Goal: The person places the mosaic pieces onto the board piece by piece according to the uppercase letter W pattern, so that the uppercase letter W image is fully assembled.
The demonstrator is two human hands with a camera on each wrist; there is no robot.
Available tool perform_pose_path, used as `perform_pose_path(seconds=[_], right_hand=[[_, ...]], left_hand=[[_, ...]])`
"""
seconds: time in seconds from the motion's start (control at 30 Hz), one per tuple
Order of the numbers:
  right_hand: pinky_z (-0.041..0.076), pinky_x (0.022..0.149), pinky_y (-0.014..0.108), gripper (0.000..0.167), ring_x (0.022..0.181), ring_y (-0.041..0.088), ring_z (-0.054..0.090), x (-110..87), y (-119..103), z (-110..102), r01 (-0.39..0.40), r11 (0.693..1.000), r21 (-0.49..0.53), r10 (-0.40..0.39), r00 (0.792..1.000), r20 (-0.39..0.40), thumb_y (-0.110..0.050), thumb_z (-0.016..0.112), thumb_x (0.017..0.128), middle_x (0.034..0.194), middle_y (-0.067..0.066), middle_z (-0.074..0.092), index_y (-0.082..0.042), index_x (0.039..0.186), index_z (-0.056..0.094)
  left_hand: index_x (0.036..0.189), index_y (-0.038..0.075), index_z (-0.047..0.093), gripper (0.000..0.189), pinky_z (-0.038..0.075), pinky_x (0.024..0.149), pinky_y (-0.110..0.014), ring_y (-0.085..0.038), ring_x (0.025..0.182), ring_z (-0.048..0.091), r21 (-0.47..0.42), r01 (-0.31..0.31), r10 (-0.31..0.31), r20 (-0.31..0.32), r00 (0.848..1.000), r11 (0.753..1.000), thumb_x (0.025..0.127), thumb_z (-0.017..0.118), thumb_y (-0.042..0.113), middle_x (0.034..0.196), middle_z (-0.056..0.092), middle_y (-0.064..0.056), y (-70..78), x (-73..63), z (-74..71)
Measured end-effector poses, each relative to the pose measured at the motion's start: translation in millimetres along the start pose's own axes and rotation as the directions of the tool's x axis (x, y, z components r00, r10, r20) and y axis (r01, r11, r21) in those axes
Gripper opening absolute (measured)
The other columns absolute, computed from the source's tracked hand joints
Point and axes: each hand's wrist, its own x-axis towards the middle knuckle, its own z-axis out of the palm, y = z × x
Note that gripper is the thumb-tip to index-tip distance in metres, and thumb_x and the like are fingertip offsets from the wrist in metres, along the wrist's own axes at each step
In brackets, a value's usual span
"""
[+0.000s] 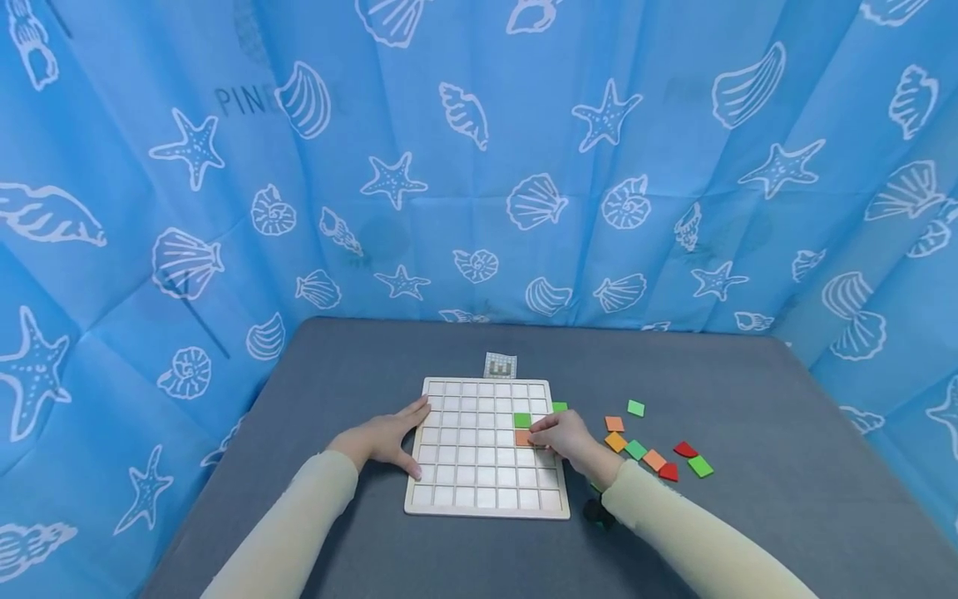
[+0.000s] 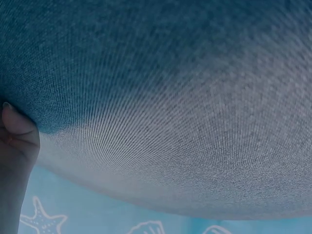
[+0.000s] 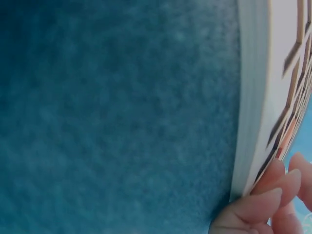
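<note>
A pale wooden grid board [image 1: 486, 512] lies on the grey table. Along its left edge rests my left hand [image 1: 385, 437], fingers and thumb spread; in the left wrist view only part of that hand [image 2: 19, 129] shows. A green square tile [image 1: 521, 420] fills one cell right of the board's middle. Just below it is an orange square tile [image 1: 521, 438], lined up with its cell. Curled fingers of my right hand [image 1: 565, 437] pinch at this tile's right edge. The right wrist view shows those fingers [image 3: 261, 207] beside the board's rim and the orange tile [image 3: 288, 134].
Right of the board lie loose orange tiles [image 1: 654, 460], green tiles [image 1: 701, 466] and red pieces [image 1: 684, 449]. Dark round pieces [image 1: 595, 512] sit partly under my right forearm. A small patterned card [image 1: 500, 365] lies behind the board. A blue shell-print curtain [image 1: 464, 208] hangs behind the table.
</note>
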Motion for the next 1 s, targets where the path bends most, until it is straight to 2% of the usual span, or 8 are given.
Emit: perform_pose_path(seconds=[0.17, 0.33, 0.43, 0.63, 0.83, 1.0], right_hand=[[0.044, 0.056, 0.028, 0.014, 0.057, 0.015, 0.049, -3.4, -1.5, -6.5, -0.006, 0.999, 0.034, 0.004, 0.999, 0.034, -0.005, 0.067, 0.091, 0.077, 0.006, 0.065, 0.003, 0.102, 0.070], [0.047, 0.059, 0.030, 0.023, 0.060, 0.016, 0.053, -6.8, -3.8, -20.2, -0.018, 0.998, 0.063, 0.015, 0.999, 0.035, -0.007, 0.066, 0.092, 0.074, 0.009, 0.063, 0.006, 0.111, 0.067], [0.050, 0.062, 0.033, 0.027, 0.064, 0.018, 0.056, -9.8, -7.3, -33.0, -0.011, 0.998, 0.067, 0.009, 1.000, 0.029, -0.007, 0.065, 0.093, 0.082, 0.012, 0.065, 0.008, 0.115, 0.064], [0.052, 0.071, 0.037, 0.033, 0.080, 0.023, 0.060, -15.4, -4.2, -62.1, 0.022, 0.998, 0.065, -0.023, 0.999, 0.027, -0.010, 0.062, 0.096, 0.103, 0.016, 0.066, 0.008, 0.124, 0.060], [0.050, 0.074, 0.040, 0.041, 0.093, 0.029, 0.057, -19.5, 4.3, -89.8, 0.039, 0.997, 0.067, -0.040, 0.999, 0.017, -0.017, 0.063, 0.096, 0.110, 0.017, 0.063, 0.006, 0.129, 0.056], [0.049, 0.080, 0.044, 0.044, 0.098, 0.033, 0.059, -19.8, 14.7, -110.7, 0.073, 0.997, 0.038, -0.075, 0.995, 0.066, -0.019, 0.062, 0.097, 0.111, 0.020, 0.064, 0.008, 0.131, 0.054]], left_hand=[[0.158, 0.015, 0.016, 0.117, 0.027, 0.110, -0.052, -0.035, 0.144, 0.022, -0.006, 0.024, -0.024, -0.003, 1.000, 1.000, 0.069, 0.084, 0.049, 0.164, 0.002, 0.000, 2.0, -0.9, 0.5], [0.158, 0.016, 0.016, 0.117, 0.027, 0.109, -0.053, -0.036, 0.144, 0.021, -0.036, 0.032, -0.032, -0.005, 0.999, 0.999, 0.068, 0.084, 0.048, 0.164, 0.003, 0.001, 3.6, -1.2, -0.3], [0.157, 0.014, 0.016, 0.118, 0.028, 0.109, -0.054, -0.037, 0.143, 0.022, -0.046, 0.026, -0.027, -0.009, 1.000, 0.999, 0.067, 0.085, 0.046, 0.164, 0.004, -0.001, 3.6, -1.4, -1.1], [0.158, 0.017, 0.017, 0.117, 0.028, 0.109, -0.052, -0.035, 0.144, 0.021, -0.036, 0.035, -0.035, -0.009, 0.999, 0.999, 0.067, 0.084, 0.048, 0.163, 0.003, 0.002, 1.9, 0.5, 0.8], [0.158, 0.017, 0.017, 0.117, 0.028, 0.109, -0.053, -0.037, 0.143, 0.022, -0.034, 0.032, -0.032, -0.015, 0.999, 0.999, 0.068, 0.084, 0.049, 0.163, 0.005, 0.000, -0.1, 1.8, 1.5], [0.158, 0.017, 0.017, 0.118, 0.028, 0.109, -0.053, -0.037, 0.143, 0.022, -0.033, 0.024, -0.024, -0.011, 1.000, 0.999, 0.067, 0.084, 0.049, 0.163, 0.005, 0.000, -1.0, 2.8, 1.7]])
